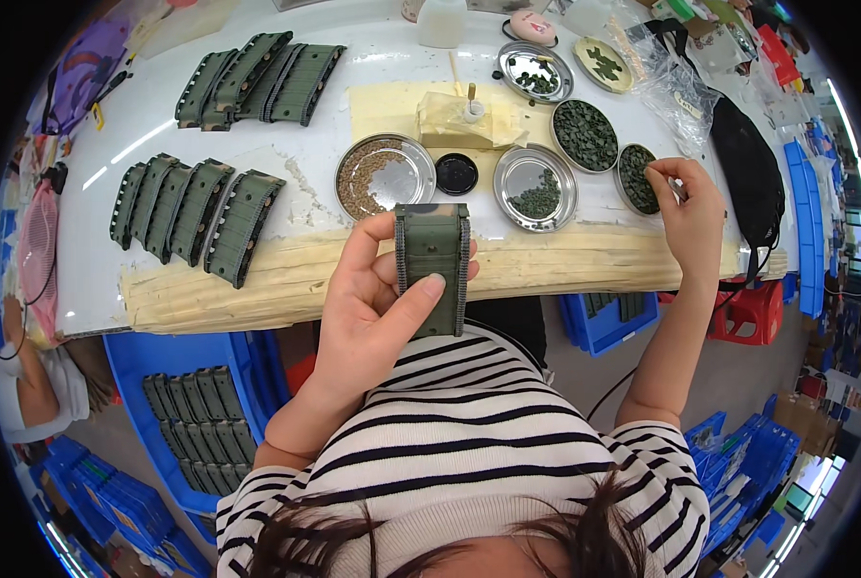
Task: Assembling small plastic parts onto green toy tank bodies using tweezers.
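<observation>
My left hand [368,303] grips a dark green ribbed panel [432,260] with a camouflage-patterned top edge, thumb across its face, just in front of the table edge. At the right, my right hand [690,202] has thumb and forefinger pinched together over a small round dish of dark green bits [635,173]. Whatever is between those fingertips is too small to make out. Beside that dish stands a larger metal dish of green bits [584,135]. Nearer the middle, a metal dish [536,207] holds a few green bits, and another has small brown pieces [361,178].
Similar green panels [242,226] stand in two groups on the left of the table. A yellow block with a small white cup [471,116] sits mid-table beside a black round lid [456,173]. Below left is a blue crate [165,356] of panels. A black bag [746,178] lies right.
</observation>
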### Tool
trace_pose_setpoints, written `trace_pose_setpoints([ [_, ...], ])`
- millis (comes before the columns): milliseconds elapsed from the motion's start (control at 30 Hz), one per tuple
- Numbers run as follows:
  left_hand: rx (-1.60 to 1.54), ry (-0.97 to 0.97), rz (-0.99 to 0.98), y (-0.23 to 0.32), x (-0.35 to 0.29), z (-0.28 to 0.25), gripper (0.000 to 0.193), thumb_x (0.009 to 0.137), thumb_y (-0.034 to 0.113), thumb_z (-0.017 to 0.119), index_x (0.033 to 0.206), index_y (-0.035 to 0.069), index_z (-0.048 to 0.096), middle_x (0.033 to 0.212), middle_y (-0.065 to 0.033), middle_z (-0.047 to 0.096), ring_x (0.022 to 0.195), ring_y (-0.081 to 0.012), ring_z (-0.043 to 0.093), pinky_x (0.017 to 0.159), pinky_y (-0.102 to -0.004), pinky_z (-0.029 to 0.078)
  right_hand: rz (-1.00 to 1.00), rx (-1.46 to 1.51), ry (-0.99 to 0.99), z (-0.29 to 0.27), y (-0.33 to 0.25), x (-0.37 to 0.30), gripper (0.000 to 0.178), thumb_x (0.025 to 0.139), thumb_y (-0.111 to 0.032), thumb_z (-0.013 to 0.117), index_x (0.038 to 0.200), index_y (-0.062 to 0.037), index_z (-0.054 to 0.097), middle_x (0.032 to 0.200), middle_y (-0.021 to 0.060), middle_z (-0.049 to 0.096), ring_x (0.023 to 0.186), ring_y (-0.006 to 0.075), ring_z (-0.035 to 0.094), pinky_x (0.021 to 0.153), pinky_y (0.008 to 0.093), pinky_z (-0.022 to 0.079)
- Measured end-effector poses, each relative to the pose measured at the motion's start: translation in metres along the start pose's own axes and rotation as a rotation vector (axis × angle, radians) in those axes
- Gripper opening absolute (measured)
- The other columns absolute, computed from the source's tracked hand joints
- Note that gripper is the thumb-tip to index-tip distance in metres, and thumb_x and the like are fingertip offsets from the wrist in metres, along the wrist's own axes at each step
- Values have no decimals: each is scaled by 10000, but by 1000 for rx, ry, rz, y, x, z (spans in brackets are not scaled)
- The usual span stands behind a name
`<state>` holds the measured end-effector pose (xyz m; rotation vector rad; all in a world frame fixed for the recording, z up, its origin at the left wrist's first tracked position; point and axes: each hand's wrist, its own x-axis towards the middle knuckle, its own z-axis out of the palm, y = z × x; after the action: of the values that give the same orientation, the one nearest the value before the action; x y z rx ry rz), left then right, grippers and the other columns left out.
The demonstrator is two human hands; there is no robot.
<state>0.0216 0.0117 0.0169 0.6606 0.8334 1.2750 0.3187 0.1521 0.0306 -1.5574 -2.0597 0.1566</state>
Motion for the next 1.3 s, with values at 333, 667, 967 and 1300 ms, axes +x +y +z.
trace_pose_setpoints([
  [333, -2, 22, 4, 2, -1, -3, 419, 904, -52, 488, 1287, -21, 319, 1176, -214, 590, 1097, -242, 596, 953, -340, 473, -32, -98, -127, 6, 8, 7, 94, 816, -65, 660, 871, -2, 617, 788, 93, 593, 704, 195, 562, 615, 304, 424],
  [667, 84, 17, 50, 0, -1, -4, 430, 900, -43, 481, 1302, -7, 333, 1191, -250, 575, 1094, -278, 603, 963, -381, 487, 16, 34, 12, -1, 0, -5, 81, 788, -14, 676, 828, -13, 606, 698, 10, 603, 524, 80, 360, 481, 242, 311],
  [967, 180, 45, 129, -4, -5, -4, 429, 891, -67, 490, 1292, -24, 343, 1170, -217, 592, 1078, -242, 608, 940, -334, 487, -40, 315, 140, 0, -15, -5, 167, 773, 38, 693, 920, -36, 724, 773, 1, 656, 563, 18, 386, 483, 185, 277],
  [1300, 652, 109, 387, -10, -9, -5, 458, 807, -43, 615, 1235, -61, 453, 926, -135, 666, 801, -107, 636, 691, -221, 487, -182, 794, -179, 32, -140, -29, 188, 702, 28, 751, 863, -64, 720, 736, 22, 671, 503, 44, 441, 446, 190, 312],
])
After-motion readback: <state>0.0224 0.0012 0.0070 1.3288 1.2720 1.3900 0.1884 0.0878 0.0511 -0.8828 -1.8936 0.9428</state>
